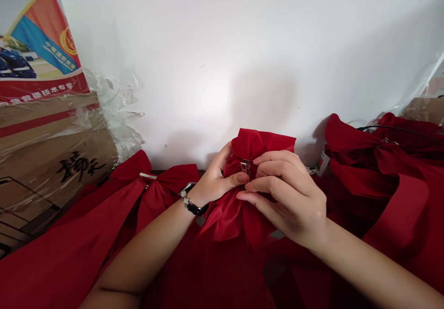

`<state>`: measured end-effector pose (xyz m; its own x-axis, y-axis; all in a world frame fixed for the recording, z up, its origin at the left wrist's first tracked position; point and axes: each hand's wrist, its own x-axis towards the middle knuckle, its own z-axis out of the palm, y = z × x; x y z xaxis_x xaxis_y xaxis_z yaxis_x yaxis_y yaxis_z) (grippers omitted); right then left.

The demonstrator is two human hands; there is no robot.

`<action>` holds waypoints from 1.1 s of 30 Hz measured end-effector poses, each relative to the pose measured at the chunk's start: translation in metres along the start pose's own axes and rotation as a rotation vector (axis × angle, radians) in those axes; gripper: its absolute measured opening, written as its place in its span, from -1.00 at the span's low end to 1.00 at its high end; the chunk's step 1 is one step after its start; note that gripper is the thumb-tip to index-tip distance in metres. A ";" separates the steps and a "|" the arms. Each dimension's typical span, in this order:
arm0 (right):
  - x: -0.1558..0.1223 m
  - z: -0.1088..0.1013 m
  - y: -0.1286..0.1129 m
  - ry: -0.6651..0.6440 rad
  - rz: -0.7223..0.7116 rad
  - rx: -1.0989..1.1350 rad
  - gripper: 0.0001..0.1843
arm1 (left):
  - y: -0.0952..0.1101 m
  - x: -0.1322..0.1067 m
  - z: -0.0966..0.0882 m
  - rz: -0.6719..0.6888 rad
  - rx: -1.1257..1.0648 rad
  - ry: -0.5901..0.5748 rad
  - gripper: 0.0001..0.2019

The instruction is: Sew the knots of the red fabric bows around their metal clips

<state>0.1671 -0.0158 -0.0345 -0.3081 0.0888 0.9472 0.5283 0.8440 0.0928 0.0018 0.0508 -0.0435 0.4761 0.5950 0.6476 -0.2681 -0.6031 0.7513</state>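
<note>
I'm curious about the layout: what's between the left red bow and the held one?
In the head view, the person's left hand, wearing a silvery bracelet and black band, comes between the left red bow and held bow.

1. Most of the left hand's (218, 179) fingers are hidden behind the red bow (262, 141).
2. The piece (247, 191) pinched by the right hand (294, 198) is too small to tell.
3. Red fabric (208, 272) hides the table's near edge.
4. Toward its left edge, ribbon tails (65, 249) are cut off.
</note>
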 end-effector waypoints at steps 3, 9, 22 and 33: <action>0.000 0.000 0.001 -0.014 0.003 0.016 -0.82 | -0.001 0.000 -0.001 -0.015 0.009 -0.004 -0.40; 0.000 0.003 0.005 -0.025 0.022 0.031 -0.81 | -0.004 0.001 -0.005 0.003 0.037 -0.046 -0.37; 0.000 0.004 0.006 -0.043 0.020 0.018 -0.82 | 0.001 0.002 -0.009 0.023 -0.018 -0.122 -0.47; 0.001 0.002 0.006 -0.015 0.017 0.024 -0.83 | -0.004 0.003 -0.015 0.138 0.122 -0.168 -0.46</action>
<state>0.1684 -0.0091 -0.0334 -0.3114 0.1111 0.9438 0.5142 0.8549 0.0690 -0.0084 0.0630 -0.0432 0.5772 0.4124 0.7049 -0.2420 -0.7380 0.6299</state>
